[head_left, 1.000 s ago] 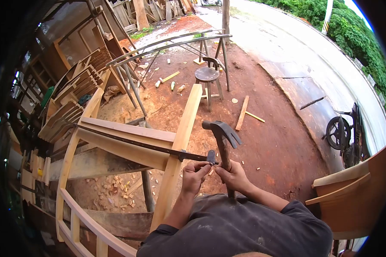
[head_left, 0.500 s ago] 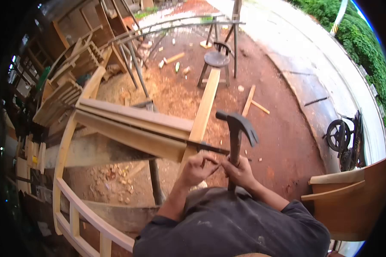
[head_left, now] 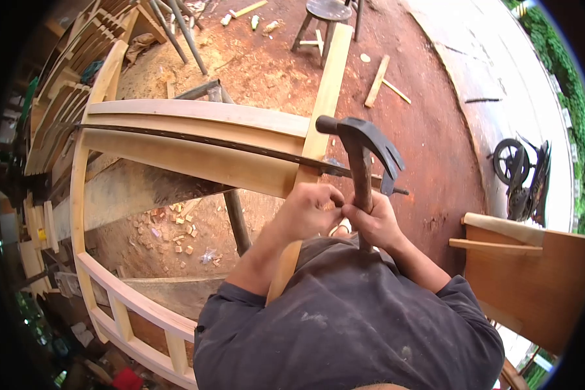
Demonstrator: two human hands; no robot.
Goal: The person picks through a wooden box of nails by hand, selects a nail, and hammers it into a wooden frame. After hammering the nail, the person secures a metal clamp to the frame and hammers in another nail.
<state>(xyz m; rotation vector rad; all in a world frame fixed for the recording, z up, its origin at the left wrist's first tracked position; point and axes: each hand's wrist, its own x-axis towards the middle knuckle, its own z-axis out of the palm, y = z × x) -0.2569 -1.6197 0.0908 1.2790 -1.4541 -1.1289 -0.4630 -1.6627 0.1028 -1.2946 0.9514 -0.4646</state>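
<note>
My right hand is wrapped round the handle of a claw hammer, which stands upright with its dark head at the top. Thumb and fingers of my left hand are curled in a pinch, almost meeting my right thumb. Whatever is between them, if anything, is too small to make out. Just beyond both hands, a long dark metal bar clamp spans the wooden frame. Under it lie curved wooden rails between two side pieces, the nearer being a pale wooden post beside my left hand.
A slatted wooden section of the frame curves round at lower left. Wooden panels stand at right, near a black wheeled machine part. A round stool is at the far end. Wood offcuts lie on the red dirt ground.
My view has tipped downward, so the frame, clamp and hands sit higher in the picture. The hammer stays in my right hand, and both hands remain close together.
</note>
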